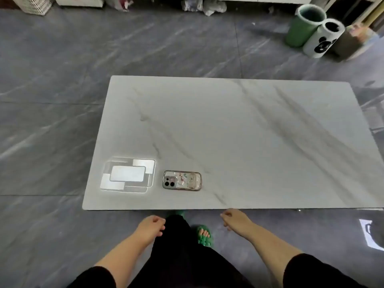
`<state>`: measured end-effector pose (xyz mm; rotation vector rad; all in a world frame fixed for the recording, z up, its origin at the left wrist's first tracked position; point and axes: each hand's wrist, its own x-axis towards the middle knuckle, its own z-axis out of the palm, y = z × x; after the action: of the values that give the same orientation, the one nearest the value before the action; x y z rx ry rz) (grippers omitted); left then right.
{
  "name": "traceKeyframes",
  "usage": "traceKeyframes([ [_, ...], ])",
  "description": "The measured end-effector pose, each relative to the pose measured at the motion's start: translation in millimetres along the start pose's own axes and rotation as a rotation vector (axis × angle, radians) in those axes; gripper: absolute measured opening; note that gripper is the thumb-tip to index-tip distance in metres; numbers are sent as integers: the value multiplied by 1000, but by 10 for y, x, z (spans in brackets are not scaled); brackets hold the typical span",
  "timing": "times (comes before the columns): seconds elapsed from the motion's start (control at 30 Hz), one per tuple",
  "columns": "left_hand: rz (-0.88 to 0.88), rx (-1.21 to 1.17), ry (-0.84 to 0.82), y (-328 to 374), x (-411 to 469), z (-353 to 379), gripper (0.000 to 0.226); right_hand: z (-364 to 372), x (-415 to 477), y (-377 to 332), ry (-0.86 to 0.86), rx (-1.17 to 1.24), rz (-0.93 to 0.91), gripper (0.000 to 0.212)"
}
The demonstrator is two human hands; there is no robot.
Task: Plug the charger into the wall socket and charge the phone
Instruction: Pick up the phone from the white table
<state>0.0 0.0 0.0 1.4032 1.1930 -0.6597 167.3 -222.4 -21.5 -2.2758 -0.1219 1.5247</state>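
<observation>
My left hand (150,225) and right hand (232,218): fingers loosely curled, holding nothing | clear-cased phone (182,180) face-down on pale marble table (249,132) | step: not begun; charger, socket unseen | next: find the charger.

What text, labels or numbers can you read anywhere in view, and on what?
None can be read.
Phone: its case shows only cartoon decorations, no legible words.
White bin: a panda face, no lettering.
Table: bare marble pattern and a reflected ceiling light, no markings.

Phone (182,180) face-down on table (249,132); hands empty.
</observation>
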Motion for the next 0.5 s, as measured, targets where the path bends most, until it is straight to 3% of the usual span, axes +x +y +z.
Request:
traceKeyframes([
  [0.17, 78, 266, -72, 406, 600, -144, 16, -166, 397, -373, 69, 5, 54, 30],
  [0.27, 220, 524, -13, 609, 959, -168, 36, -243, 738, -546, 173, -126, 54, 35],
  [0.4, 522, 894, 134, 734, 1539, 11, 38, -246, 1363, -533, 243, -382, 26, 55],
  [0.5, 681, 1105, 217, 755, 1803, 136, 64, -135, 1707, -386, 207, -509, -16, 83],
])
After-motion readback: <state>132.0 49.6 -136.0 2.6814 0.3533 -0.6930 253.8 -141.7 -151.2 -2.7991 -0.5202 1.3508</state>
